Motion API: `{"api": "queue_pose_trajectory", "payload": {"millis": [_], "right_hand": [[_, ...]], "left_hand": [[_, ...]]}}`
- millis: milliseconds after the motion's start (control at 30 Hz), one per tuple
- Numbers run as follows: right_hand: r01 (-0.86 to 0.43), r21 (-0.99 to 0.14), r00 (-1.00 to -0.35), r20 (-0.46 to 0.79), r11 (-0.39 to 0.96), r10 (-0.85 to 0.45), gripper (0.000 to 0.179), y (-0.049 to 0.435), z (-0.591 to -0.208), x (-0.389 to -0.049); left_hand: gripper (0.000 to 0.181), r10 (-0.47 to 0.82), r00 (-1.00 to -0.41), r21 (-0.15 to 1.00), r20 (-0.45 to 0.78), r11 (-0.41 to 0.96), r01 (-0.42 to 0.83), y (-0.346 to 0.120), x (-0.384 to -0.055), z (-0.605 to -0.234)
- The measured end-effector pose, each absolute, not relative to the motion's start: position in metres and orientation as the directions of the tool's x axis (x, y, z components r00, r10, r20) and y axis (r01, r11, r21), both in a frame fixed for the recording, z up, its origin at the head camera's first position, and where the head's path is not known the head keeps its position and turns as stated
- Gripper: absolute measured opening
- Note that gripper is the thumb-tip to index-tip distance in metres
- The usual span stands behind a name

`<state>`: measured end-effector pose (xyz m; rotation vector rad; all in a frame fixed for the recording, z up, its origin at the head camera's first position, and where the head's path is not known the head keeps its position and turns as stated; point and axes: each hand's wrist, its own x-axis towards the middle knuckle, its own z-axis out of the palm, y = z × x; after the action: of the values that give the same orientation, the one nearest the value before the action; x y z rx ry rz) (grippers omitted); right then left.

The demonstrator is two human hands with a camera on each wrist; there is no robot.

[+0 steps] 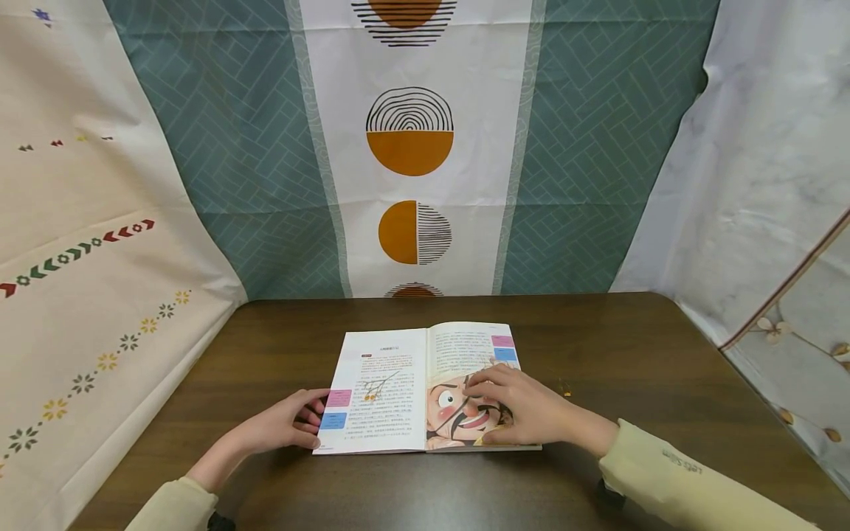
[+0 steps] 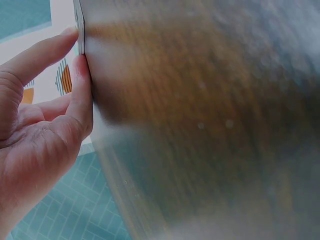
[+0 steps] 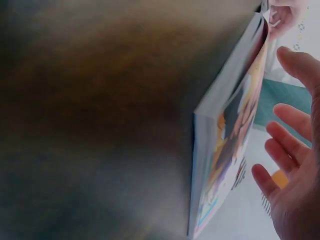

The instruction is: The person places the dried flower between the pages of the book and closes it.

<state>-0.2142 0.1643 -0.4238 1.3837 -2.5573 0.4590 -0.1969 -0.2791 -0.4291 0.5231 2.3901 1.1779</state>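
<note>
There's an open book (image 1: 381, 398) on the brown tabletop (image 1: 598, 354), left hand (image 1: 285, 424) bent-fingered at its left edge, can't tell if that's a pinch. Right hand (image 1: 524, 404) is loosely spread over the mustached cartoon face (image 1: 446, 402). I'd steady that edge and touch the right page (image 1: 458, 352) lightly, so nothing creases.

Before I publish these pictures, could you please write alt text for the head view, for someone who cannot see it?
An open book lies on a dark brown table, its right page showing a grinning, moustached cartoon face. A person's left hand touches the book's left side; the right hand is over the right page. Behind hangs green-and-white patterned cloth.
</note>
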Motion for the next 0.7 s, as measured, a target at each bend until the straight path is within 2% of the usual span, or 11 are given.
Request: {"api": "queue_pose_trajectory", "payload": {"millis": [333, 700], "right_hand": [[-0.798, -0.237, -0.594, 0.154, 0.554, -0.79, 0.072, 0.174, -0.431, -0.207], [-0.786, -0.246, -0.61, 0.163, 0.567, -0.776, 0.068, 0.182, -0.431, -0.205]], "left_hand": [[0.084, 0.517, -0.833, 0.824, -0.196, 0.547, 0.146, -0.279, -0.196, -0.43], [0.084, 0.522, -0.83, 0.833, -0.198, 0.535, 0.138, -0.279, -0.196, -0.429]]}}
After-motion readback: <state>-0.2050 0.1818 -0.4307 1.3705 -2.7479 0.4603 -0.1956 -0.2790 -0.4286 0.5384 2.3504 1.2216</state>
